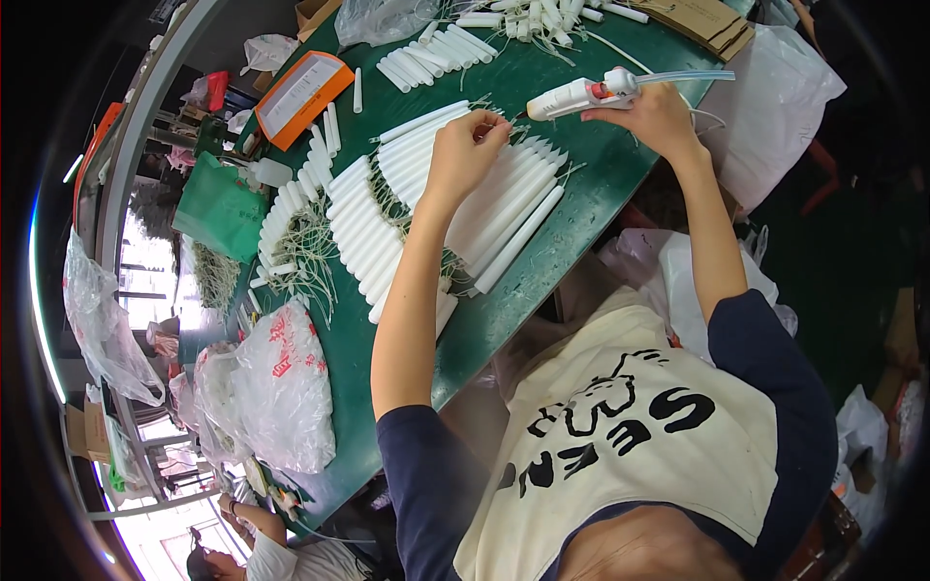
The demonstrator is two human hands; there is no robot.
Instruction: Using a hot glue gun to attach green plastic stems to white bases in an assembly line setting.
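My right hand [654, 118] grips a white glue gun [572, 99], with a clear glue stick [688, 76] jutting from its back. The gun's nozzle points left, close to the fingertips of my left hand [470, 145]. My left fingers are pinched together over the rows of white candle-like tubes [513, 208]; what they hold is too small to make out. Thin pale wires [387, 194] trail from the ends of the tubes. More tubes [363, 242] lie side by side in slanting rows left of my left forearm, which hides part of them.
On the green table [528, 290], shorter white tubes [436, 56] lie toward the far side. An orange box [305, 99], a green bag [221, 205] and a clear plastic bag [281, 387] are on the left. A white sack [770, 116] stands at right. Another person [281, 552] is at lower left.
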